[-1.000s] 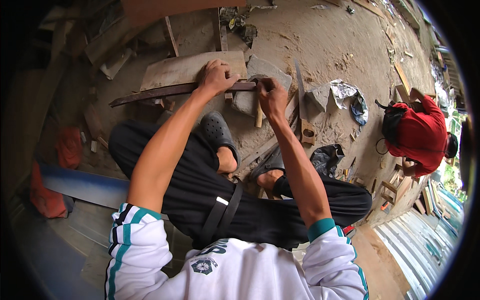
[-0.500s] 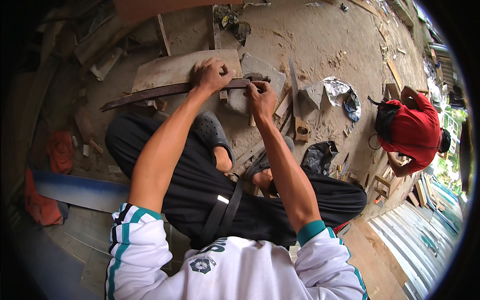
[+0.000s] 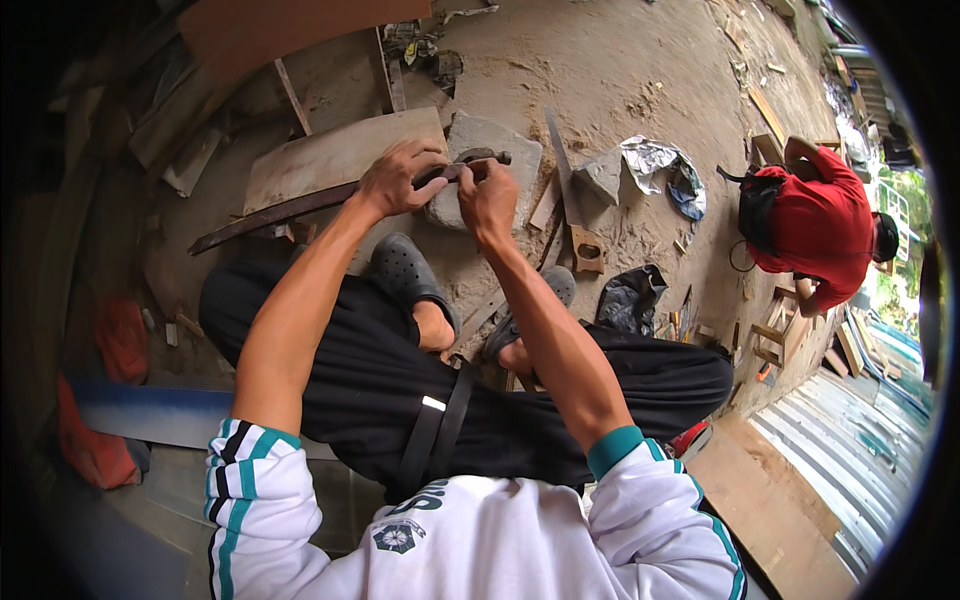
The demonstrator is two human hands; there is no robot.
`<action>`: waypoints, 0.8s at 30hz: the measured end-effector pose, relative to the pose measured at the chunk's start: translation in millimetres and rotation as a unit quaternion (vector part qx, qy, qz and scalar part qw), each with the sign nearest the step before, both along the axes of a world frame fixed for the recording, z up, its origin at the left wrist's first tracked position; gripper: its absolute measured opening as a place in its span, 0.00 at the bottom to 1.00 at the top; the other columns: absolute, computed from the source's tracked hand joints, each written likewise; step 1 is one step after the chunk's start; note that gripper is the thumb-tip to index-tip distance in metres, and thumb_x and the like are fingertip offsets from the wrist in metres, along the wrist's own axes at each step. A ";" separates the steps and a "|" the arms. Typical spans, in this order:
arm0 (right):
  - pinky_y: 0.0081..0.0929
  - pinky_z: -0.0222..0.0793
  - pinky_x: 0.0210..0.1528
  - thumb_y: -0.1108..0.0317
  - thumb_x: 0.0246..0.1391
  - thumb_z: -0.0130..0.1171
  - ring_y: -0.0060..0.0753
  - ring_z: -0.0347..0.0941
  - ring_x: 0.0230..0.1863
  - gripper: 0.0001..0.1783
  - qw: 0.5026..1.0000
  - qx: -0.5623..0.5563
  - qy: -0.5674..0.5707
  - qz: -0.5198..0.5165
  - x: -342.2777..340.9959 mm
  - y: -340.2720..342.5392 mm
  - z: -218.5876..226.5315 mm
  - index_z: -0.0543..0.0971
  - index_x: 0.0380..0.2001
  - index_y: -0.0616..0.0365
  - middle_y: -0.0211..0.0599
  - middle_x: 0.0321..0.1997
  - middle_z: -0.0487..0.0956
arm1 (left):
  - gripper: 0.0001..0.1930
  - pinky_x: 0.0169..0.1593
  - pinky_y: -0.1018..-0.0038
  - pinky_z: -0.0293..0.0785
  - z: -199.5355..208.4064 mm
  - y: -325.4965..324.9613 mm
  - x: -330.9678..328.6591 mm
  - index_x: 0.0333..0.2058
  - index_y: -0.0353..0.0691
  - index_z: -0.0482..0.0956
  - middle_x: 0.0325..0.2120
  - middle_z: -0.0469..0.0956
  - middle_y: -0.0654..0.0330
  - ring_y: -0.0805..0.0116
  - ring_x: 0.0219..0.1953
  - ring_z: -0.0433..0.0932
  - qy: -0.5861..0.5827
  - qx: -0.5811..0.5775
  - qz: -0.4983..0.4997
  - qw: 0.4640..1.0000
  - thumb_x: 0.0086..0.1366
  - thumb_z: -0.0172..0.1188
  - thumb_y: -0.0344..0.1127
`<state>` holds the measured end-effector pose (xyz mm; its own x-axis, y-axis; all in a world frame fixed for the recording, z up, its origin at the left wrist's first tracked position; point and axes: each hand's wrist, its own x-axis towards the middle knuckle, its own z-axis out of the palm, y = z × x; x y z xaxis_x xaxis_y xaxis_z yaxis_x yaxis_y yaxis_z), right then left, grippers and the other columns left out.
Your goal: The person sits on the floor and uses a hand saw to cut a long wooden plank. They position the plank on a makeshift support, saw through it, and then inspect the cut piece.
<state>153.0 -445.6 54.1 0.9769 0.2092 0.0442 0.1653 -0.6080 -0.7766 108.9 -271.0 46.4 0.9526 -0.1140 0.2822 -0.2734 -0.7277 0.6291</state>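
Observation:
A long, dark, slightly curved wooden strip runs from the left to the grey stone block. My left hand is closed round the strip near its right end, thumb pointing right. Right beside it, my right hand pinches at the strip's tip; whatever small thing may be between those fingertips is hidden. Behind the fingers, a dark metal piece like a hammer head rests on the stone. A pale wooden board lies just beyond the strip.
A handsaw lies right of the stone, near a rock chunk and crumpled foil sheet. A black plastic bag sits closer in. At far right a person in red bends over wood pieces. A blue-white saw blade lies left.
My left hand has shifted along the strip toward its right end, closer to my right hand. The whole view has shifted slightly, and the person in red has moved an arm.

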 end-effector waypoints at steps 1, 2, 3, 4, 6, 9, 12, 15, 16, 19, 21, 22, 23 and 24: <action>0.42 0.71 0.42 0.65 0.51 0.59 0.52 0.76 0.38 0.10 1.000 -0.005 0.010 0.001 -0.3 0.6 0.2 0.81 0.32 0.61 0.51 0.35 0.79 | 0.14 0.52 0.63 0.71 -0.4 -0.7 1.1 0.39 0.41 0.79 0.46 0.76 0.56 0.53 0.48 0.75 -0.001 0.000 -0.009 1.000 0.54 0.65 0.37; 0.43 0.72 0.43 0.64 0.51 0.58 0.53 0.77 0.39 0.11 1.000 -0.018 0.014 0.001 -1.3 3.1 3.6 0.81 0.33 0.60 0.50 0.36 0.79 | 0.13 0.52 0.63 0.71 -1.2 -0.4 1.3 0.39 0.42 0.80 0.45 0.76 0.57 0.53 0.47 0.76 -0.014 -0.002 -0.012 1.000 0.54 0.66 0.37; 0.43 0.72 0.43 0.64 0.51 0.58 0.53 0.77 0.38 0.11 0.999 -0.032 0.016 0.005 -2.3 4.3 7.4 0.81 0.33 0.60 0.50 0.36 0.79 | 0.13 0.52 0.64 0.71 -1.9 -0.1 1.7 0.38 0.43 0.80 0.44 0.77 0.58 0.54 0.46 0.76 -0.027 -0.003 -0.014 1.000 0.54 0.66 0.37; 0.43 0.72 0.43 0.64 0.51 0.58 0.53 0.77 0.38 0.10 0.999 -0.045 0.018 0.008 -3.5 5.1 11.2 0.81 0.33 0.60 0.50 0.36 0.79 | 0.12 0.52 0.65 0.71 -2.8 -0.2 2.1 0.37 0.43 0.81 0.43 0.78 0.58 0.55 0.46 0.76 -0.040 -0.005 -0.016 0.999 0.53 0.66 0.37; 0.44 0.72 0.43 0.64 0.51 0.58 0.53 0.77 0.38 0.10 0.998 -0.057 0.013 0.019 -2.9 6.4 13.5 0.81 0.32 0.60 0.50 0.36 0.79 | 0.12 0.52 0.65 0.71 -3.4 -1.3 2.2 0.37 0.43 0.82 0.43 0.78 0.58 0.55 0.46 0.77 -0.043 -0.004 -0.013 0.999 0.52 0.67 0.36; 0.43 0.72 0.42 0.64 0.50 0.59 0.53 0.77 0.38 0.10 0.998 -0.058 -0.011 0.033 -1.7 7.6 8.8 0.81 0.32 0.60 0.50 0.35 0.79 | 0.13 0.52 0.65 0.71 -2.5 -3.7 0.5 0.36 0.44 0.82 0.43 0.78 0.59 0.56 0.46 0.77 -0.041 -0.007 -0.013 0.999 0.50 0.67 0.36; 0.42 0.73 0.42 0.64 0.51 0.58 0.53 0.77 0.37 0.11 0.997 -0.068 -0.030 0.034 -3.2 8.2 7.3 0.82 0.31 0.60 0.50 0.34 0.80 | 0.15 0.52 0.65 0.71 -5.6 -2.7 -2.3 0.38 0.43 0.81 0.45 0.78 0.58 0.55 0.47 0.76 -0.031 -0.010 -0.015 0.999 0.49 0.68 0.35; 0.43 0.72 0.42 0.64 0.51 0.58 0.53 0.76 0.38 0.10 0.996 -0.076 -0.015 0.040 -6.0 6.7 6.5 0.81 0.31 0.60 0.50 0.34 0.80 | 0.17 0.53 0.65 0.71 -6.7 -2.8 -4.1 0.40 0.44 0.81 0.45 0.78 0.58 0.55 0.48 0.76 -0.026 -0.006 -0.011 1.000 0.49 0.69 0.34; 0.44 0.72 0.42 0.65 0.51 0.59 0.53 0.75 0.38 0.10 0.996 -0.075 -0.013 0.042 -6.1 6.6 5.8 0.80 0.30 0.61 0.51 0.33 0.79 | 0.17 0.53 0.65 0.71 -6.3 -3.2 -3.9 0.40 0.44 0.81 0.45 0.78 0.58 0.55 0.47 0.76 -0.023 -0.005 -0.010 1.000 0.49 0.69 0.35; 0.45 0.71 0.42 0.65 0.51 0.59 0.53 0.74 0.38 0.10 0.996 -0.072 -0.018 0.043 -5.9 8.6 5.9 0.80 0.29 0.62 0.51 0.33 0.78 | 0.16 0.53 0.65 0.71 -7.6 -1.5 -3.3 0.40 0.45 0.82 0.45 0.79 0.59 0.55 0.47 0.77 -0.021 -0.005 -0.002 1.000 0.49 0.69 0.35; 0.46 0.71 0.42 0.65 0.50 0.59 0.54 0.75 0.38 0.09 0.996 -0.072 -0.028 0.042 -6.2 10.4 8.9 0.80 0.28 0.62 0.51 0.32 0.79 | 0.16 0.53 0.66 0.72 -7.2 -0.3 -2.7 0.40 0.45 0.83 0.46 0.79 0.60 0.55 0.46 0.77 -0.014 -0.010 0.003 1.000 0.49 0.69 0.36; 0.46 0.71 0.42 0.66 0.50 0.59 0.54 0.75 0.38 0.09 0.996 -0.073 -0.032 0.043 -6.1 11.7 10.3 0.80 0.28 0.62 0.51 0.32 0.79 | 0.16 0.53 0.66 0.72 -7.0 1.1 -2.5 0.40 0.45 0.83 0.46 0.79 0.60 0.55 0.46 0.77 -0.005 -0.013 0.005 1.000 0.49 0.69 0.36; 0.46 0.71 0.42 0.66 0.50 0.59 0.54 0.75 0.38 0.09 0.996 -0.074 -0.038 0.042 -5.4 11.7 11.2 0.80 0.28 0.62 0.51 0.32 0.79 | 0.16 0.53 0.66 0.72 -6.6 1.3 -1.6 0.39 0.45 0.83 0.46 0.79 0.60 0.55 0.46 0.78 0.002 -0.016 0.007 1.000 0.49 0.69 0.36; 0.46 0.71 0.42 0.66 0.50 0.58 0.54 0.75 0.38 0.09 0.995 -0.073 -0.045 0.047 -3.9 11.6 9.2 0.80 0.28 0.62 0.51 0.32 0.79 | 0.15 0.54 0.64 0.71 -6.2 1.1 -1.0 0.39 0.46 0.83 0.46 0.79 0.61 0.56 0.45 0.78 -0.002 -0.023 0.007 1.000 0.50 0.68 0.37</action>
<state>149.0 -434.1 63.2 0.9465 0.3093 0.0925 0.2907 -0.6923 -0.6605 107.9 -269.8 40.2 0.9527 -0.0882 0.2908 -0.2666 -0.7019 0.6605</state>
